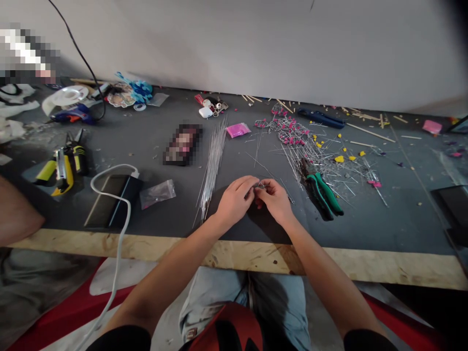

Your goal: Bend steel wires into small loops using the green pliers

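Note:
My left hand (238,197) and my right hand (273,199) meet above the front of the dark table. Their fingers are closed in a pinch around a thin, curved piece of wire (261,185); most of it is hidden by the fingertips. A bundle of straight metal wires (214,165) lies just left of my left hand. To the right of my right hand rest pliers (321,190) with green and black handles. Beyond them spreads a pile of bent wires with pink bits (290,131).
A pink packet (237,130), a blurred phone-like object (183,144) and a clear plastic bag (158,194) lie around. At left are a power bank (113,201) with a white cable, a yellow cutter (63,170) and a glue gun (75,114). Another person's arm (18,214) reaches the left edge.

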The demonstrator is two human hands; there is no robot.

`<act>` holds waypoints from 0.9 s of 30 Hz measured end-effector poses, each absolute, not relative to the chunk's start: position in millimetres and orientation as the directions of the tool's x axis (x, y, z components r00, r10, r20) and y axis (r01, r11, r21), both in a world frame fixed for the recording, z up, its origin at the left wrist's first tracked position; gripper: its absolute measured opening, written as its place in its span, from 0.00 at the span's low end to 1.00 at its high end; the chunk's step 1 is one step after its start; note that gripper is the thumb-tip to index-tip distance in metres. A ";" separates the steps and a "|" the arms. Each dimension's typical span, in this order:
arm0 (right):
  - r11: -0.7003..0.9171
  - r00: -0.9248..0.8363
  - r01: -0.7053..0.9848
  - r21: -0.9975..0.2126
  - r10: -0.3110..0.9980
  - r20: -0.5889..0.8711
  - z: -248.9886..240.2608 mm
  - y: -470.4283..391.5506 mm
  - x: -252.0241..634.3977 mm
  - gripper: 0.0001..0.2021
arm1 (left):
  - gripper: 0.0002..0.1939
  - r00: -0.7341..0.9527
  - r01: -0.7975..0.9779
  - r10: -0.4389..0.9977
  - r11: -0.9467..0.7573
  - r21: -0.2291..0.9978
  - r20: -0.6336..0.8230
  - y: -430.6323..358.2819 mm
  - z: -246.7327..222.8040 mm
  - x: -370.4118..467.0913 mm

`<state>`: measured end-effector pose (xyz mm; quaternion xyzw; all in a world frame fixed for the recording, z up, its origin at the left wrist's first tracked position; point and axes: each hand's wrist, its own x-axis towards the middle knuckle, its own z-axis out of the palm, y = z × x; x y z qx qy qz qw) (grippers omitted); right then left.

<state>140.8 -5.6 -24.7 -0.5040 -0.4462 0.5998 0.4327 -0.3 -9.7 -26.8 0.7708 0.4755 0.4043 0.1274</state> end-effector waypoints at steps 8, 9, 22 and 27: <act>-0.162 -0.097 0.007 -0.987 0.982 -0.162 -20.9 -7.2 140.7 0.10 | 0.15 0.124 0.528 0.904 -0.409 0.744 0.409 -7.1 -24.0 -2.2; -0.152 -0.100 0.009 -0.988 0.983 -0.152 -21.0 -7.2 140.9 0.10 | 0.15 0.127 0.481 0.923 -0.379 0.791 0.364 -6.5 -24.4 -2.4; -0.166 -0.094 -0.042 -0.985 0.982 -0.162 -26.0 -7.1 141.6 0.13 | 0.07 0.081 0.447 0.951 -0.301 0.842 0.297 -2.6 -29.1 -7.6; -0.154 -0.110 0.022 -0.988 0.982 -0.155 -23.3 -7.3 144.0 0.13 | 0.06 0.130 0.504 0.922 -0.378 0.777 0.364 -3.0 -27.0 -9.7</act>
